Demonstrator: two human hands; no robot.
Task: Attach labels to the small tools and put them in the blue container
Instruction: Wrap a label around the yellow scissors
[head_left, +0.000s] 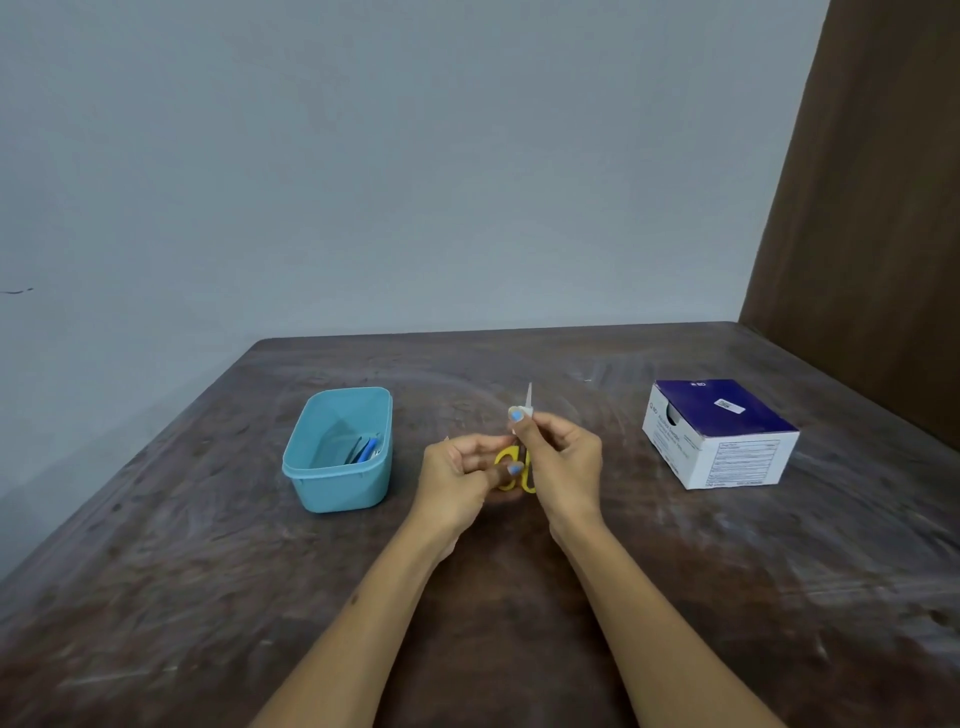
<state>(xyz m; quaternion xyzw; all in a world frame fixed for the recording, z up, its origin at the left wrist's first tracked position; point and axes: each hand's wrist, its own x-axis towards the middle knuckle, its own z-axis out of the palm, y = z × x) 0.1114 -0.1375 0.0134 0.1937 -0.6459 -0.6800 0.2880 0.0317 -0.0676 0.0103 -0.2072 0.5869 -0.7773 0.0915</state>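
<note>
Both hands grip the scissors (519, 467) above the counter (571, 597): left hand (457, 480) on yellow handles, right hand (563, 460) pinching label (521, 413) round blade; press w/ thumb, then blue container (337, 493) sits left.

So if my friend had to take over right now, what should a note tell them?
Left hand: grips the yellow handles of the scissors.
Right hand: pinches a white label against the blades, which point away from the person.
Blue container: on the table left of the hands, with some small tools already inside; I cannot tell which.
White and purple box: on the right.
Done: some tools are in the container.
Left: finish sticking the label, then probably put the scissors in the container.
</note>
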